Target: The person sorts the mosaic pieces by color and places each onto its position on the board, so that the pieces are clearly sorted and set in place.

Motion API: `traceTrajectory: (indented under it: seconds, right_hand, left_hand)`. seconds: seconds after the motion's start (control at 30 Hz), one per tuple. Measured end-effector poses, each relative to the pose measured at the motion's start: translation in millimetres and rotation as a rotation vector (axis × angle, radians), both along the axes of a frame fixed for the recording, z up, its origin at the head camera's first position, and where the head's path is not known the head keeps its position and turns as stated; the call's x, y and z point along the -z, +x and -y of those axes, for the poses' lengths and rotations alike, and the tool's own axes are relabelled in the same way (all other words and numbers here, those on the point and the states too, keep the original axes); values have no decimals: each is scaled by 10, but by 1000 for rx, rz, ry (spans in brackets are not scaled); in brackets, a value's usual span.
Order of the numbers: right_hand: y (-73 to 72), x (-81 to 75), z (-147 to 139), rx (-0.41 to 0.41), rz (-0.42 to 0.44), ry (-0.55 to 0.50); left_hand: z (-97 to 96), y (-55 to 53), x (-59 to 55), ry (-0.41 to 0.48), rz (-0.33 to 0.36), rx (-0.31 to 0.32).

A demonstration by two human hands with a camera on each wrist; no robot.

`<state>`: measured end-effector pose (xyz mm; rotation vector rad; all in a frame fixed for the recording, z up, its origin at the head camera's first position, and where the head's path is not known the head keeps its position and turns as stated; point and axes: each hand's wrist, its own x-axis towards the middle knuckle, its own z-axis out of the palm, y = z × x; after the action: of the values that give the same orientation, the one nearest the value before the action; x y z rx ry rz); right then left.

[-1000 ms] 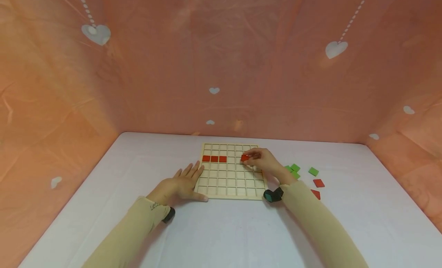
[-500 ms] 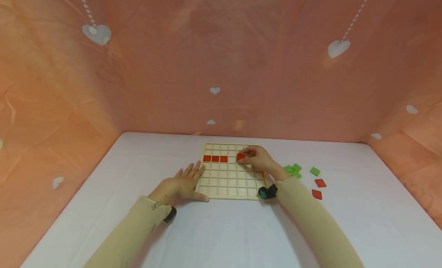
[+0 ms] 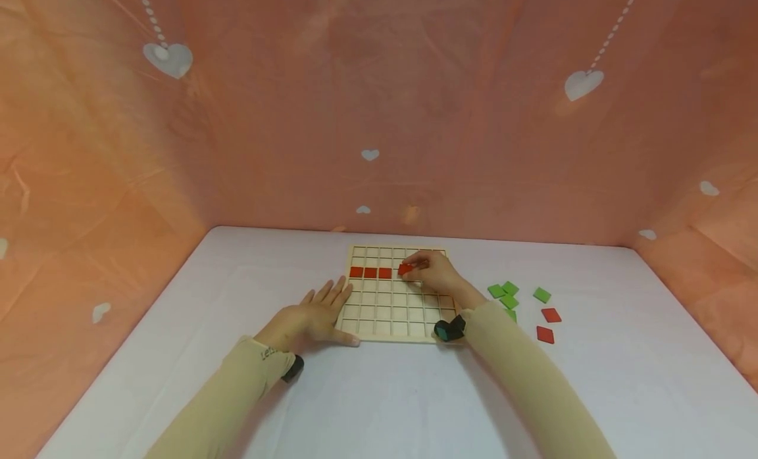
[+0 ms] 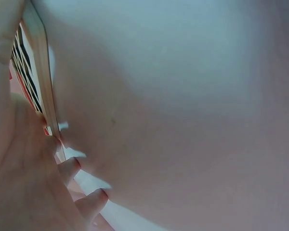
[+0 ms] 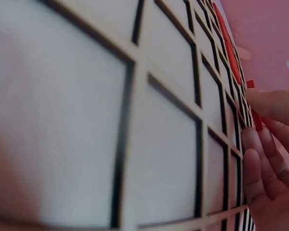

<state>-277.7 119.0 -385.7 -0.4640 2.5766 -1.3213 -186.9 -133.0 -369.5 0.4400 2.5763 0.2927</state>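
A light wooden grid board (image 3: 381,317) with square cells lies on the white table. Three red square tiles (image 3: 370,273) sit side by side in one row from its left edge. My right hand (image 3: 435,272) pinches another red tile (image 3: 405,269) between thumb and fingers, just right of those three and close over the same row. In the right wrist view that tile (image 5: 256,119) shows edge-on between the fingers (image 5: 274,107). My left hand (image 3: 318,317) lies flat with spread fingers at the board's left edge, the thumb at its near left corner.
Right of the board lie several green tiles (image 3: 495,290), with one more green tile (image 3: 541,294) apart from them. Two red tiles (image 3: 545,335) lie nearer on the right. An orange cloth (image 3: 284,150) with pale hearts stands behind and beside the table.
My right hand has moved left along the row with the pinched red tile, closer to the three red tiles. My left hand stays in place on the board's edge.
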Motion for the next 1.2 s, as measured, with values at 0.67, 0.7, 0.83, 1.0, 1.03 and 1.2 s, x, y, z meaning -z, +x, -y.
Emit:
traceTrajectory:
  seconds: [0.67,0.7,0.83,1.0,1.03,1.2]
  right_hand:
    - [-19,29,84,17,45,8]
    - [-16,30,85,21,48,8]
    - [-27,52,79,17,39,6]
    - [-41,65,43,-31,13,13]
    - [-45,65,33,-46,12,16]
    - [-27,45,-29,-128,43,14]
  left_hand:
    - [-13,-11,2,-30,-5,5]
    - [-15,-11,-2,-38,-1,5]
    - [-25,-11,-11,-40,0,1]
    - [-31,-5,-4,-46,-6,-2]
    - [-30,-5,-2,-42,-7,-1]
    - [-17,-10,4,-20,-9,0]
